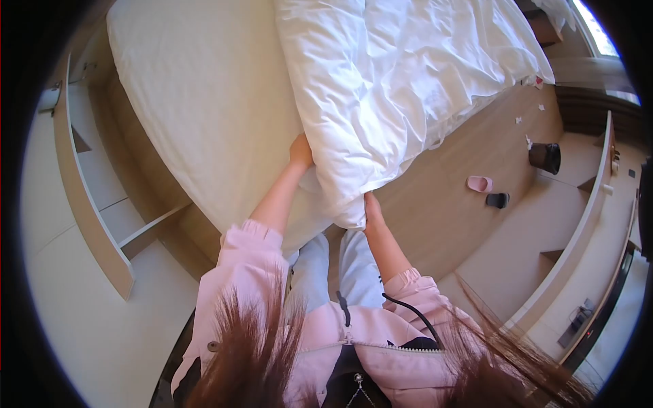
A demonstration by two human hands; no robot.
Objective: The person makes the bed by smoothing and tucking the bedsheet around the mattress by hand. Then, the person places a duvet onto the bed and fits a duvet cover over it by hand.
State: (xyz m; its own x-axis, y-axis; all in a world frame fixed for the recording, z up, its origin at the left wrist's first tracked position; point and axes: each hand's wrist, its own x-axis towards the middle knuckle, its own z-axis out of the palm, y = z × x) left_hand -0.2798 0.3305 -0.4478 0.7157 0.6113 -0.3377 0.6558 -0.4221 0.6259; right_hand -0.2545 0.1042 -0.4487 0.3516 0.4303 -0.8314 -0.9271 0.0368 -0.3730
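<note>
A white, wrinkled duvet lies over the right part of the bed, its near corner hanging past the mattress edge. My left hand is closed at the duvet's left edge, above the cream-coloured sheet, with its fingertips tucked out of sight in the fabric. Lower and to the right, my right hand grips the duvet near its hanging corner; the cloth partly hides those fingers. Both forearms reach forward from pink sleeves, and my legs stand close against the end of the bed.
On the wooden floor to the right are a pink slipper, a dark slipper and a black bin with white scraps near it. A shelf panel stands left of the bed, and a long counter runs along the right.
</note>
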